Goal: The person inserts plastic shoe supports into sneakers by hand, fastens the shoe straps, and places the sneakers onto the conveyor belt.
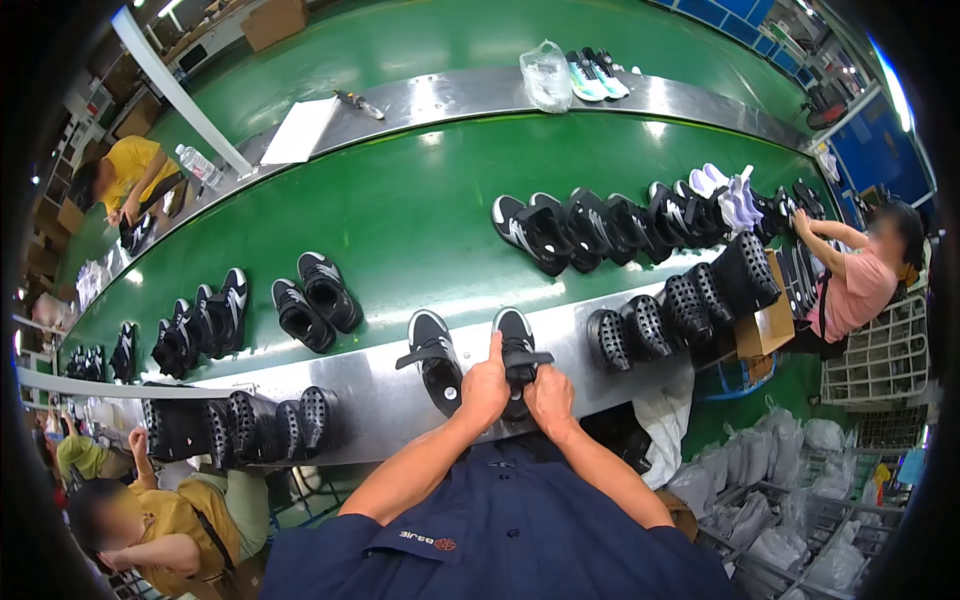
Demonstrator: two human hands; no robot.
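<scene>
In the head view, two black-and-white shoes stand side by side on the metal ledge in front of me. My left hand is closed on the near left side of the right-hand shoe, one digit stretched along its upper. My right hand has its fingers curled at that shoe's dark strap, which sticks out to the right. My hands partly hide the shoe's heel and opening. Apart from both hands, the left-hand shoe has its strap sticking out to the left.
More black shoes stand in a row on the green belt. Black perforated forms line the ledge on both sides. A co-worker in pink is at the right; others in yellow work at the left.
</scene>
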